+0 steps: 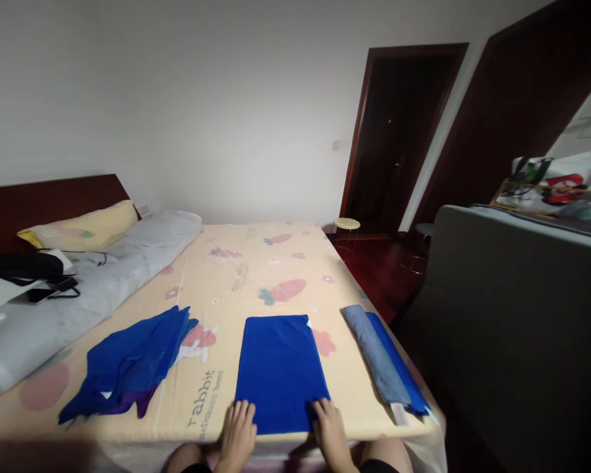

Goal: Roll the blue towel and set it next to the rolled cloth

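A flat blue cloth (pixel 280 374) lies spread as a rectangle on the bed in front of me, with a small white tag at its far right corner. My left hand (pixel 240 430) is at its near left side, fingers curled over the edge. At the near right side, my right hand (pixel 329 428) has its fingers bent onto the cloth's edge. Both thumbs are mostly hidden. To the left sits a loose pile of blue cloths (pixel 132 358) with a bit of purple showing. On the right are a grey-blue folded cloth (pixel 377 355) with a white label and a narrow folded blue cloth (pixel 396 361).
The bed (pixel 256 263) has a cream sheet with carrot prints. A grey quilt (pixel 93 295), a yellow pillow (pixel 83 226) and a black bag (pixel 22 264) lie at the left. Beyond the bed's right edge stand a round stool (pixel 347 224) and a dark grey panel (pixel 512 315).
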